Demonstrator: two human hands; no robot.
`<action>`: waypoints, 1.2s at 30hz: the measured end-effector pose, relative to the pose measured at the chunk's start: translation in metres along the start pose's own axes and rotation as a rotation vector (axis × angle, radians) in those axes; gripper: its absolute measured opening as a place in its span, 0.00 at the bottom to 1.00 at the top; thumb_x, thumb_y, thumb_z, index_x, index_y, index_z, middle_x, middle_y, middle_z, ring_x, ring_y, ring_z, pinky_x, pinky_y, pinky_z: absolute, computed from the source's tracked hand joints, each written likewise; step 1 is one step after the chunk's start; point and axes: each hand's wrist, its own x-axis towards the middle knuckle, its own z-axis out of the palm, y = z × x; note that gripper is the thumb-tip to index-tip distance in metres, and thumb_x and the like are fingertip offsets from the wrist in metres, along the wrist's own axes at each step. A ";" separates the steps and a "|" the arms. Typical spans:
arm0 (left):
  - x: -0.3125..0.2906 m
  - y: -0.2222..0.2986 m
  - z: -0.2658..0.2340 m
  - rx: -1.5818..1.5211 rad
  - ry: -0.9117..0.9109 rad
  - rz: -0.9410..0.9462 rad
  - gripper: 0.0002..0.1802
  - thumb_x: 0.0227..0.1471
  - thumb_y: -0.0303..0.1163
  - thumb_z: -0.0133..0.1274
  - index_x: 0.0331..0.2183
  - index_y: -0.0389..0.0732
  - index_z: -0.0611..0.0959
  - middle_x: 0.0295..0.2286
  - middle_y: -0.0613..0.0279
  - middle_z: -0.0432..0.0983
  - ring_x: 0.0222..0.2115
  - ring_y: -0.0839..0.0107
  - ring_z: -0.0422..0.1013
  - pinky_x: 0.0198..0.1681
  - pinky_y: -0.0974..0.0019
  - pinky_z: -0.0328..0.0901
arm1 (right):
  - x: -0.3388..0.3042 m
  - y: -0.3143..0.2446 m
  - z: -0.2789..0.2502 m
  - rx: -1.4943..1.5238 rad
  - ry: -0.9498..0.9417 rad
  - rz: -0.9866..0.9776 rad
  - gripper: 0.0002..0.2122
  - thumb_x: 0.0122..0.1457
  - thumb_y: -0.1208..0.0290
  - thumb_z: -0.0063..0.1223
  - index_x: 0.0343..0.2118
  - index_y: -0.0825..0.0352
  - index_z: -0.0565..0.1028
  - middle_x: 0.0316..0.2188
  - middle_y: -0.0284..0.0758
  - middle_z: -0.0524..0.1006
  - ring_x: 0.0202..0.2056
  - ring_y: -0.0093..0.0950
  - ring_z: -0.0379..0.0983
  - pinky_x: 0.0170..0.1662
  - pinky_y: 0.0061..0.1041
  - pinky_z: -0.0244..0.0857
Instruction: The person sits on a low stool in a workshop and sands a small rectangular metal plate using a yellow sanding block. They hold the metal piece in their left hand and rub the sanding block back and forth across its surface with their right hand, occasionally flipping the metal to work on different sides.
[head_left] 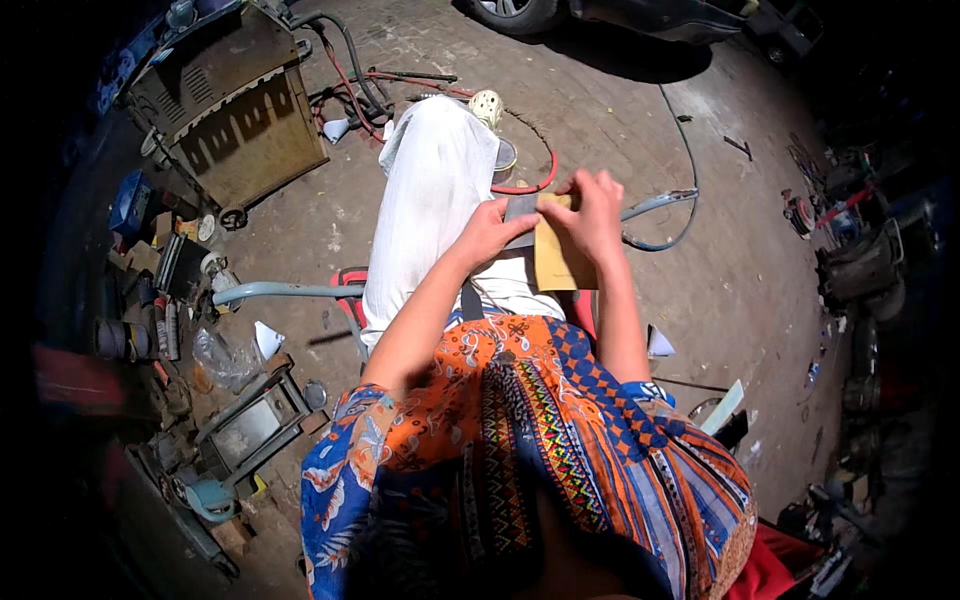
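My left hand point(489, 232) and my right hand point(591, 213) meet over my lap. Together they grip a flat grey metal piece point(520, 209) and a tan sheet of sandpaper point(558, 262) that hangs down below my right hand. The left fingers pinch the grey piece's left end; the right fingers press on the sheet's top edge. My leg in white trousers point(432, 190) stretches away beneath them. My patterned orange and blue shirt point(530, 440) fills the lower middle.
A rusty metal machine box point(240, 110) stands at the upper left with cables and a red hose point(530, 183) beside it. A pale blue pipe point(285, 291) runs under my leg. Tools and scrap point(190, 330) crowd the left; machine parts point(860, 270) sit at right. Paved brick ground point(740, 290) lies between.
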 end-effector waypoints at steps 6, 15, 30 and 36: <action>0.000 0.014 0.005 -0.317 0.140 -0.036 0.16 0.59 0.34 0.54 0.44 0.32 0.79 0.35 0.65 0.79 0.33 0.78 0.74 0.38 0.71 0.69 | -0.011 0.054 -0.016 0.200 0.132 0.271 0.17 0.43 0.64 0.70 0.30 0.68 0.74 0.28 0.37 0.73 0.35 0.33 0.69 0.40 0.32 0.64; 0.000 0.015 0.005 -0.551 0.206 -0.022 0.13 0.59 0.33 0.54 0.43 0.36 0.78 0.38 0.64 0.79 0.37 0.77 0.74 0.43 0.71 0.68 | -0.019 0.042 -0.004 0.769 -0.118 0.360 0.10 0.57 0.69 0.61 0.38 0.69 0.75 0.29 0.27 0.76 0.30 0.16 0.71 0.33 0.17 0.64; -0.005 0.010 0.002 -0.439 -0.023 -0.204 0.17 0.56 0.32 0.56 0.45 0.32 0.79 0.37 0.62 0.79 0.35 0.78 0.74 0.40 0.72 0.69 | -0.016 0.030 0.006 0.816 0.046 0.424 0.11 0.58 0.64 0.60 0.32 0.68 0.77 0.24 0.26 0.76 0.26 0.14 0.69 0.30 0.17 0.63; -0.001 0.009 0.002 -0.486 0.142 -0.145 0.19 0.57 0.32 0.55 0.47 0.33 0.76 0.37 0.62 0.78 0.34 0.76 0.75 0.38 0.70 0.71 | -0.015 0.052 0.015 0.505 0.250 0.379 0.13 0.53 0.62 0.63 0.30 0.68 0.76 0.26 0.33 0.75 0.29 0.22 0.71 0.33 0.23 0.65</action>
